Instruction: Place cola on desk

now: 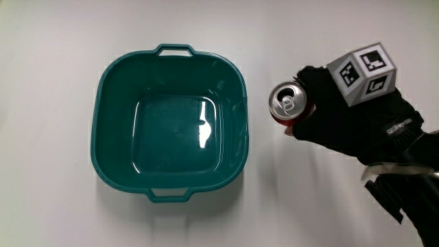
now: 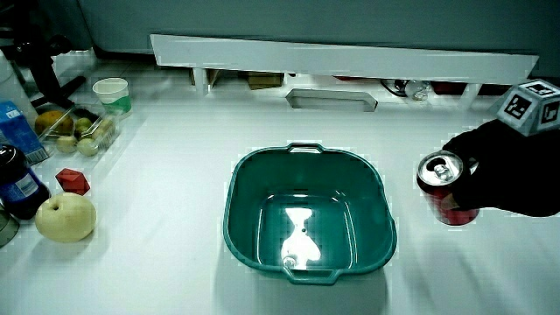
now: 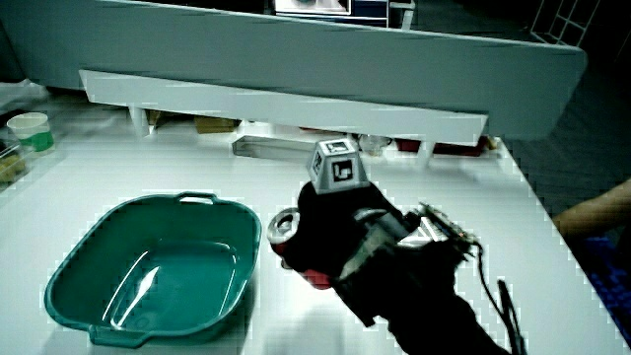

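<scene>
A red cola can (image 1: pixel 289 103) stands upright beside the teal basin (image 1: pixel 108 96), with its silver top showing. The gloved hand (image 1: pixel 343 116) is wrapped around the can's side, its fingers curled on it, and the patterned cube (image 1: pixel 362 73) rides on its back. In both side views the can (image 2: pixel 444 190) (image 3: pixel 290 240) sits low at the white table surface beside the basin (image 2: pixel 376 179) (image 3: pixel 84 259); whether its base touches the table is hidden by the hand (image 2: pixel 512 171) (image 3: pixel 345 232). The basin holds nothing.
In a side view, an apple (image 2: pixel 64 217), a small red object (image 2: pixel 72 181), a dark bottle (image 2: pixel 17 184), a tray of fruit (image 2: pixel 74 129) and a white cup (image 2: pixel 111 93) lie together apart from the basin. A low white partition shelf (image 2: pixel 341 57) runs along the table's edge.
</scene>
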`<action>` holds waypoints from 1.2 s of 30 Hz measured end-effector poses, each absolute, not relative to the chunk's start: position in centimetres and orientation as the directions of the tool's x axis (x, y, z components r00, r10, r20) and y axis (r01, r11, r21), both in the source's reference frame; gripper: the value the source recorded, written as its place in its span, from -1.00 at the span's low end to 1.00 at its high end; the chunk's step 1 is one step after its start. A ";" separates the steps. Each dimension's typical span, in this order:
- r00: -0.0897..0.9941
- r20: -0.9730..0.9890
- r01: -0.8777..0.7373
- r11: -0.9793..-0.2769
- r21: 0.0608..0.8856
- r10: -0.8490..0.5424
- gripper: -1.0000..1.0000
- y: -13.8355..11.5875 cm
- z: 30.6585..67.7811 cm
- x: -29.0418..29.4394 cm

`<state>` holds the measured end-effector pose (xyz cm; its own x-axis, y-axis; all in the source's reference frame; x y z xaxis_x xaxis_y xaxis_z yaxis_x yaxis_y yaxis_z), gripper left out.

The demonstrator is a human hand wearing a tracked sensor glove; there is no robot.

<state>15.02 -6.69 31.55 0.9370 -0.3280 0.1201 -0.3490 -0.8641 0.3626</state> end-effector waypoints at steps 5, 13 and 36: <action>0.941 0.030 -0.314 -0.834 0.454 -0.337 0.00 -6.5 34.5 15.0; 0.884 -0.286 -0.196 -0.849 0.491 -0.369 0.00 -5.9 36.2 12.9; 0.886 -0.200 -0.236 -0.777 0.583 -0.419 0.00 -5.7 41.0 12.8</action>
<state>12.77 -5.75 41.04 0.8858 -0.4187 -0.2000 -0.2357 -0.7772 0.5834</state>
